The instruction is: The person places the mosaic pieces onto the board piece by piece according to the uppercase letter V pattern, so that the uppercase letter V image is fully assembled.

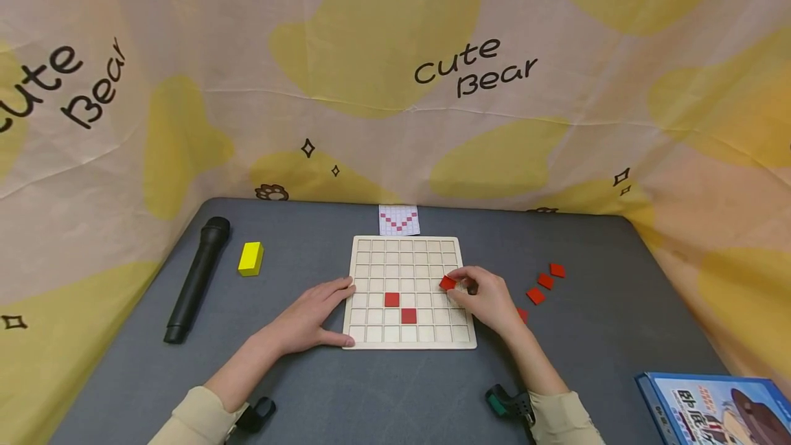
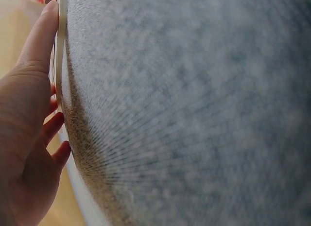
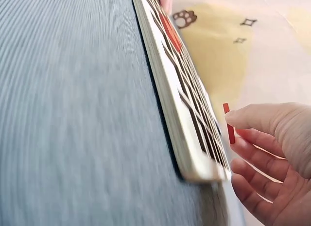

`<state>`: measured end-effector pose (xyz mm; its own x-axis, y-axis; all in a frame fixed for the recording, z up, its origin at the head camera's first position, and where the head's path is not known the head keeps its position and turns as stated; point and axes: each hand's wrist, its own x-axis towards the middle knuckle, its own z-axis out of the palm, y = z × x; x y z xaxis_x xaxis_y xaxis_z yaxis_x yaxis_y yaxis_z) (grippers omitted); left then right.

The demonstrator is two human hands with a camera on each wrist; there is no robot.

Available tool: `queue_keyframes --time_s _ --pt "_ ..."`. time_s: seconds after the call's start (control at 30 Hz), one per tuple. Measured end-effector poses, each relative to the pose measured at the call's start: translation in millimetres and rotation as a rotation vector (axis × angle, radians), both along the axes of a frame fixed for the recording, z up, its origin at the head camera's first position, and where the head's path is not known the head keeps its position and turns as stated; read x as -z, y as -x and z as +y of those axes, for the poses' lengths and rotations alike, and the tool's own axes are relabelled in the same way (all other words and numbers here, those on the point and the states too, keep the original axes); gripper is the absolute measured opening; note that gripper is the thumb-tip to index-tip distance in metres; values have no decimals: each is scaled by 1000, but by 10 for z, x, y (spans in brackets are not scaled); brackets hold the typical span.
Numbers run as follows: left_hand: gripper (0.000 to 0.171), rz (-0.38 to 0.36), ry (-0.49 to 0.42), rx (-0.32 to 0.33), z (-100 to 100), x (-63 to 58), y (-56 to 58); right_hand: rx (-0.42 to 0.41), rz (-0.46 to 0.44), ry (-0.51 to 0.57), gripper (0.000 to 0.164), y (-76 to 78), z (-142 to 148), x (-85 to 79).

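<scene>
A pale square grid board lies on the dark grey table, with one red square tile and a second red tile set diagonally in its cells. My left hand touches the board's left edge, thumb near the front corner and fingers extended; the left wrist view shows this hand along the board's side. Between thumb and fingertips, my right hand pinches another red tile over the board's right part. The right wrist view has that tile edge-on, apart from the board.
Several loose red tiles lie right of the board, one partly behind my right wrist. A card with a red V pattern sits behind the board. Leftward are a yellow block and a black microphone. A blue book occupies the front right.
</scene>
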<state>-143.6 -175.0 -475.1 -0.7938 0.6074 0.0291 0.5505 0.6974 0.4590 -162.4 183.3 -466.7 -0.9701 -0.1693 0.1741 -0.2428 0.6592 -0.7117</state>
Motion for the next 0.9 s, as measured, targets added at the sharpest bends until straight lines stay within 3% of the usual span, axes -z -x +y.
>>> queue_keyframes --time_s 0.53,0.9 --pt "94 3 -4 2 8 -10 7 -142 11 -2 22 78 -602 28" --pt "94 -38 26 -23 17 -34 3 -236 40 -16 21 164 -958 29"
